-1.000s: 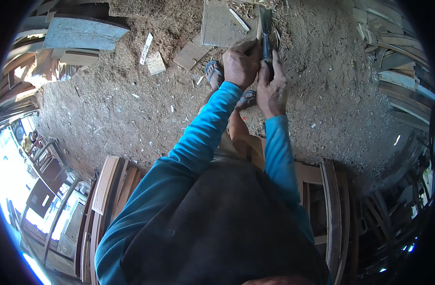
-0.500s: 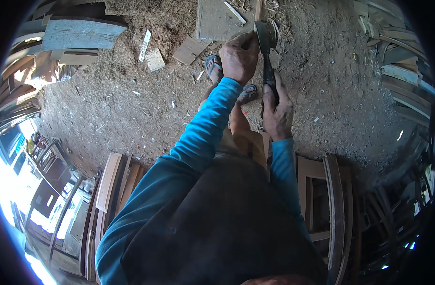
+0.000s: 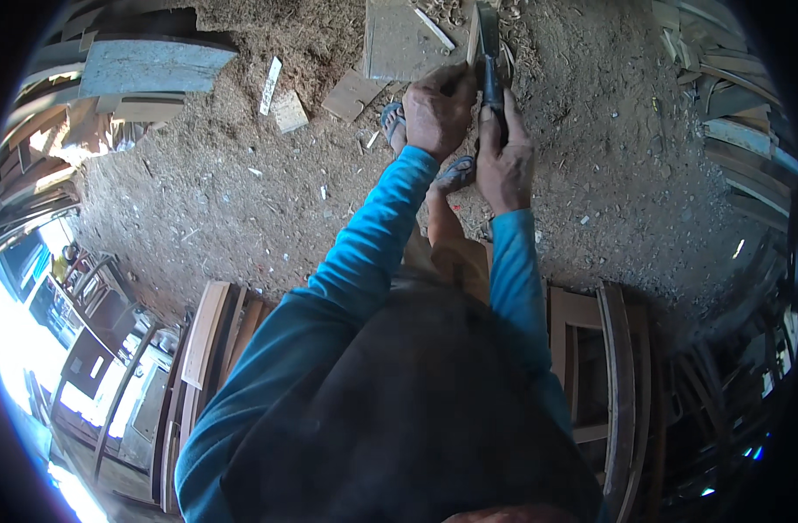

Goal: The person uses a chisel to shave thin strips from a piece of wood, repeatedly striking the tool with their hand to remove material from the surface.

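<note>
My left hand point(image 3: 439, 113) is closed round the lower end of a narrow wooden strip point(image 3: 474, 42), which stands up past the fist over a flat board. In my right hand point(image 3: 506, 166) is the dark handle of a bladed tool point(image 3: 488, 44); its exact kind is unclear. The tool's grey metal blade lies close along the right side of the strip, pointing toward the far edge. Whether blade and wood touch cannot be made out. My left fingertips are mostly hidden behind the fist.
Below the hands is a flat board point(image 3: 403, 44) on dirt ground strewn with shavings and offcuts. A small square wood piece point(image 3: 353, 94) lies left of my sandalled feet point(image 3: 455, 174). Stacked timber lines both sides, with wooden frames point(image 3: 617, 375) near me.
My right hand has moved away from me along with the tool, whose blade now reaches farther up beside the strip. My left hand has barely shifted, still on the wood.
</note>
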Demonstrator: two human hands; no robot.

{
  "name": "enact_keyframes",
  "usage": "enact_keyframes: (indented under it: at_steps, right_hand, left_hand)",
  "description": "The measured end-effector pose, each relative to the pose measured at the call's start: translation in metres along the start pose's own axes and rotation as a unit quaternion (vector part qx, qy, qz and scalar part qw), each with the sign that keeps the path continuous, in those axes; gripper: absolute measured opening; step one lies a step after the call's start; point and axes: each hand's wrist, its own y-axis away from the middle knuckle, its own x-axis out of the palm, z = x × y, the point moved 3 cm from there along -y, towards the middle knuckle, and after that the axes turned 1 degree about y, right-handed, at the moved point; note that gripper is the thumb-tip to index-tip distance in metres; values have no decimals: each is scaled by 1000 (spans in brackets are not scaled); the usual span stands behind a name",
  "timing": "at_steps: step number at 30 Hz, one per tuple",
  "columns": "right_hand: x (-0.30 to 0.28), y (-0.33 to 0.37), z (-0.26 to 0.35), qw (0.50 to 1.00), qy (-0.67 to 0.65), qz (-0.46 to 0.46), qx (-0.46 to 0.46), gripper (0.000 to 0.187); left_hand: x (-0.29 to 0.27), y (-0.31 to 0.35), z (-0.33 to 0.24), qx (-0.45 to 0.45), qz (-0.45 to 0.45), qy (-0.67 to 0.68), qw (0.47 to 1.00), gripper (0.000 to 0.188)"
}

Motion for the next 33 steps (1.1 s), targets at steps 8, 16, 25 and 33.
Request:
enact_keyframes:
  at_steps: [8, 16, 25, 33]
  right_hand:
    - [-14, 74, 3, 998, -14, 48, 34, 50]
    - [-8, 59, 6, 999, -4, 30, 35, 46]
    - [-7, 3, 7, 995, 54, -14, -82, 54]
    - [-11, 29, 16, 998, 23, 36, 52, 50]
  left_hand:
    - [-8, -7, 4, -13, 33, -1, 999, 30]
    - [-11, -3, 6, -3, 29, 30, 999, 30]
    - [-6, -2, 7, -32, 37, 48, 998, 29]
    - [-4, 0, 7, -24, 32, 41, 998, 26]
